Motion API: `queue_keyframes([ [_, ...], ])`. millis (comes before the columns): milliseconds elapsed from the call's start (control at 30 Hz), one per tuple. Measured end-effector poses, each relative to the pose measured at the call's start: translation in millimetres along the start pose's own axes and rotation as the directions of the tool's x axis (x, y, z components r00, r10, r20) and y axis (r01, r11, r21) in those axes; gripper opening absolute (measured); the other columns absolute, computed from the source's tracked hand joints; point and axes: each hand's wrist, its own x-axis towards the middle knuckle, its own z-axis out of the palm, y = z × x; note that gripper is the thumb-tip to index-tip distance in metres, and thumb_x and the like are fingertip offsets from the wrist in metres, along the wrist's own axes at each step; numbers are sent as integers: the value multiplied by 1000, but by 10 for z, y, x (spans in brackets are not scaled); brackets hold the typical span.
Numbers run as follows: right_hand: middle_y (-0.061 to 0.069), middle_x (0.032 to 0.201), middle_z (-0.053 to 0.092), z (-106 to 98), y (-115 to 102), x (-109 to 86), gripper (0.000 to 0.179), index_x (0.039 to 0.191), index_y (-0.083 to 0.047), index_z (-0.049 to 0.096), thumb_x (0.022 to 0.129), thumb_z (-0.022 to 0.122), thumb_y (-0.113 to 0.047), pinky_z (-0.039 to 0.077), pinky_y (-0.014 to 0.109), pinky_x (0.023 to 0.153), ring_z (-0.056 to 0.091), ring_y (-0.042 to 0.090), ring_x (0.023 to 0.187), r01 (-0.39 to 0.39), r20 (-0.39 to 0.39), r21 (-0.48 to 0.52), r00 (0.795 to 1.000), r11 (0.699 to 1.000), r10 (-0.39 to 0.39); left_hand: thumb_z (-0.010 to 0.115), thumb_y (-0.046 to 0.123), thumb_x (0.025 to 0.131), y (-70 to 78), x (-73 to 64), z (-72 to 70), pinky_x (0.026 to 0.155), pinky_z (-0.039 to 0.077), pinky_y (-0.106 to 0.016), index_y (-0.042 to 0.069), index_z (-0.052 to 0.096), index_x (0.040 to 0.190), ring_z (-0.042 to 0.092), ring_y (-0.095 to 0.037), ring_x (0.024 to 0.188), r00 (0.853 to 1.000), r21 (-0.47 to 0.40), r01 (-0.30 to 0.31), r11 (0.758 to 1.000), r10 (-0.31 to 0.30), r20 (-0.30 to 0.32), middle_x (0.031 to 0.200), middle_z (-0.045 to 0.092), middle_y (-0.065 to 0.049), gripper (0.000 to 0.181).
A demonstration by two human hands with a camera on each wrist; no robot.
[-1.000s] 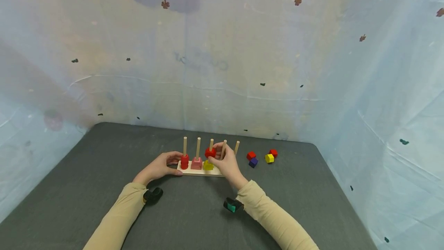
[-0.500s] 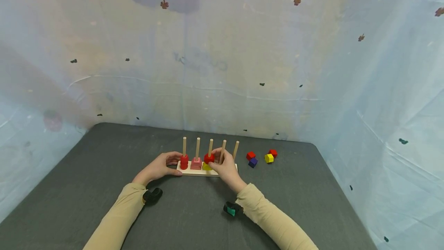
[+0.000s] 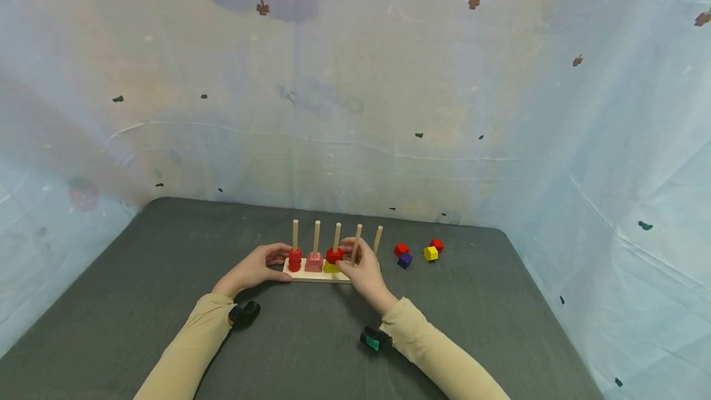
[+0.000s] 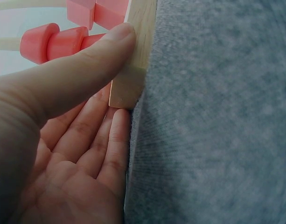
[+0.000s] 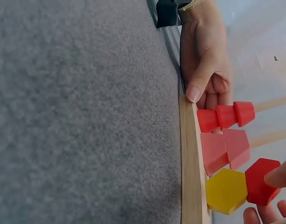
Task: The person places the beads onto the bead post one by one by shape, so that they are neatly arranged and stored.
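A wooden peg board (image 3: 318, 277) with upright pegs stands on the dark tabletop. My left hand (image 3: 255, 269) grips its left end, thumb on the front edge and fingers around the back, as the left wrist view shows. Over the third peg, my right hand (image 3: 365, 275) pinches a red hexagonal bead (image 5: 258, 176), thumb on its face and fingertips behind. That bead sits directly above a yellow hexagonal bead (image 5: 226, 191) threaded lowest on the same peg. Red round beads (image 5: 226, 115) fill the bottom of the first peg. The second carries pink square beads (image 5: 225, 148).
Right of the board lie a red bead (image 3: 402, 249) beside a dark purple one (image 3: 405, 260), and a yellow bead (image 3: 431, 254) with another red one (image 3: 437, 244) behind it. The fourth peg (image 3: 357, 244) and fifth peg (image 3: 378, 239) bear no visible beads. Plastic sheeting (image 3: 333, 110) hangs behind.
My right hand has lowered the red hexagonal bead down the third peg onto the yellow one, then shifted very slightly right. My left hand keeps its grip on the board.
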Motion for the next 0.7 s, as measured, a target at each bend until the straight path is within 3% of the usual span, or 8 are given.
queue_keyframes([
  [300,30,122,54,-111,-50,-128,46,129,7,47,86,61,11,34,58,103,48,48,117,34,28,1,999,999,-34,84,22,74,-37,13,10,99,43,-48,2,50,134,53,-33,119,1000,-8,10,1000,-10,-3,131,54,-17,72],
  [533,31,130,49,-238,-104,-274,56,136,11,41,85,65,8,34,60,102,46,47,120,34,66,-102,997,994,-27,83,19,75,-24,17,13,99,43,-50,0,49,135,52,-36,119,1000,-27,-20,999,20,1,132,54,-19,72],
  [700,32,130,48,-351,-87,-373,56,136,10,40,86,65,8,35,60,101,46,48,120,16,104,-102,995,995,-5,83,23,74,-46,14,5,99,43,-47,2,50,134,53,-32,119,1000,-12,-5,1000,5,-2,132,54,-17,72],
])
